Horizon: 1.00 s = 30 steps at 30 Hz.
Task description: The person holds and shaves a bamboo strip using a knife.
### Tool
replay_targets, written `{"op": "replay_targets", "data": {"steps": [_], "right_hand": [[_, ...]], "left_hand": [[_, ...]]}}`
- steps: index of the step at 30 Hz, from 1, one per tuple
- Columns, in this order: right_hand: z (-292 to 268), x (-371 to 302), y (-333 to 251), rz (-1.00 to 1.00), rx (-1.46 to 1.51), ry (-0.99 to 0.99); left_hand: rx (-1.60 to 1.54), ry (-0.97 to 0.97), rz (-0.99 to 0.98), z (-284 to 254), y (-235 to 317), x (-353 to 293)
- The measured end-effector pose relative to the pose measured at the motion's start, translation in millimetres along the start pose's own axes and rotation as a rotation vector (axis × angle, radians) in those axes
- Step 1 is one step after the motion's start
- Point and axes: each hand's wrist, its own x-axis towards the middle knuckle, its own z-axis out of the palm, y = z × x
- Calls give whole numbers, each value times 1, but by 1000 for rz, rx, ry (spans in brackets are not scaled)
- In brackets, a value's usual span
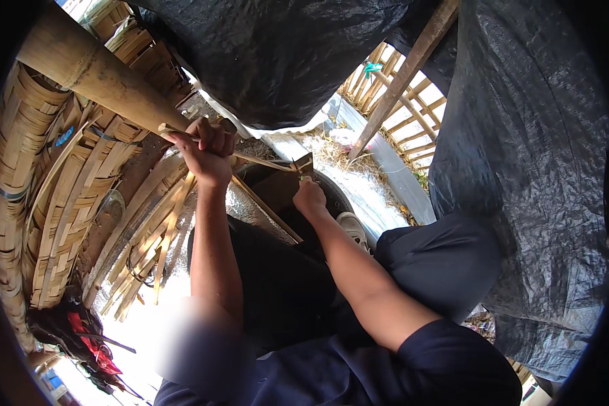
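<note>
Black tarp (521, 135) hangs over a cramped work spot; woven bamboo baskets (40, 203) are stacked at left over sunlit ground (139, 325). The left hand (206, 152) grips a thin bamboo strip (264, 162). The right hand (309, 196), closed, holds a small blade (303, 164) against the strip.

Two hands: left hand (206, 152), right hand (309, 197); one bamboo pole (95, 71); one thin bamboo strip (260, 161); one blade (303, 164); one white shoe (352, 227).

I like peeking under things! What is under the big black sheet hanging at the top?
Below the black sheet show straw, a wooden fence and a pale plastic strip. Whatever the sheet itself covers is hidden.
</note>
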Motion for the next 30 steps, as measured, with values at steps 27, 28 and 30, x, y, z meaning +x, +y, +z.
{"op": "replay_targets", "data": {"steps": [27,28,30], "right_hand": [[7,-25,20,59,-46,-78],[7,-21,43,144,-82,-100],[0,-25,34,139,-86,-100]], "left_hand": [[-6,22,-45,7,4,1],[-8,-5,-33,11,4,3],[8,16,-19,1,1,2]]}}
